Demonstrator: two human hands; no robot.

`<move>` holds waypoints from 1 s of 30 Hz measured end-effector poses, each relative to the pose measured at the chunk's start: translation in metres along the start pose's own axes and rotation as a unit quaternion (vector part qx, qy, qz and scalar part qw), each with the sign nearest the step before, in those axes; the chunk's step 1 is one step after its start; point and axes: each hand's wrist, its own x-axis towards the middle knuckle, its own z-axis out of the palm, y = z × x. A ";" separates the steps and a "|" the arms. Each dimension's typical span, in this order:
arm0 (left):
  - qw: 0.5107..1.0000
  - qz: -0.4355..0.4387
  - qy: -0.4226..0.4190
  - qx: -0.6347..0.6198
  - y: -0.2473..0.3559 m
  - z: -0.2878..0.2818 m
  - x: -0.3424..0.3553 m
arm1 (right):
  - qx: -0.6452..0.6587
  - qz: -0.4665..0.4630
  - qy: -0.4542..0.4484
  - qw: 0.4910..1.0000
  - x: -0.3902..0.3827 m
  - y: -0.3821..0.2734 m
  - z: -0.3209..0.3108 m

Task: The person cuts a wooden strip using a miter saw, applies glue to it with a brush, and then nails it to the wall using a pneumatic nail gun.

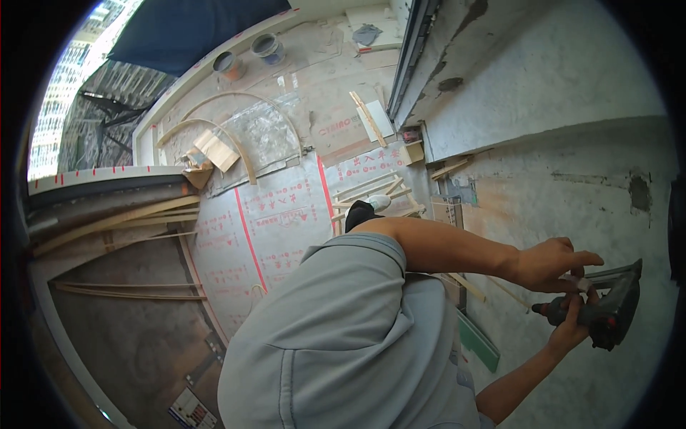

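At the right, my right hand (569, 330) is wrapped around the grip of a black nail gun (614, 309), which is held in front of the concrete wall. My left hand (549, 266) reaches across just above it. Its index finger is stretched out, while the thumb and other fingers close by a small pale piece (582, 284) at the tool's slim rail. What exactly those fingers pinch is too small to make out. A thin wooden strip (509, 294) stands out below my left forearm, near the tool's rounded black end.
Printed protective sheeting (286, 229) with red tape covers the floor. Wooden frame pieces (389, 191) lie by my shoe. Curved strips (243, 154), a cardboard box (216, 150) and two buckets (267, 48) are farther off. A green board (477, 342) leans low by the wall.
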 end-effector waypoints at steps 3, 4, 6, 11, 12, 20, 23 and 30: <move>1.000 0.003 -0.006 0.006 0.002 -0.005 -0.002 | -0.021 0.007 0.006 1.000 0.004 -0.010 0.007; 1.000 0.006 -0.005 0.006 0.006 -0.004 0.001 | -0.023 0.004 0.007 1.000 0.004 -0.012 0.005; 0.999 -0.021 -0.027 0.008 0.015 -0.002 0.007 | 0.014 -0.005 0.009 1.000 0.004 -0.017 0.001; 0.999 -0.022 -0.032 0.023 0.018 -0.014 0.004 | 0.044 -0.035 -0.003 0.998 0.015 -0.013 0.012; 0.999 -0.020 -0.022 0.025 0.019 -0.014 0.004 | 0.051 -0.046 -0.005 0.998 0.015 -0.011 0.012; 0.998 -0.042 -0.033 -0.030 0.031 -0.032 0.011 | 0.038 -0.027 0.013 0.999 0.018 -0.002 0.007; 0.998 0.013 0.059 -0.035 0.036 -0.033 0.003 | 0.077 -0.108 0.100 0.986 0.024 -0.016 0.025; 0.669 -0.417 -0.103 -0.606 0.035 0.006 -0.061 | 0.087 -0.155 0.050 0.983 0.032 -0.035 0.001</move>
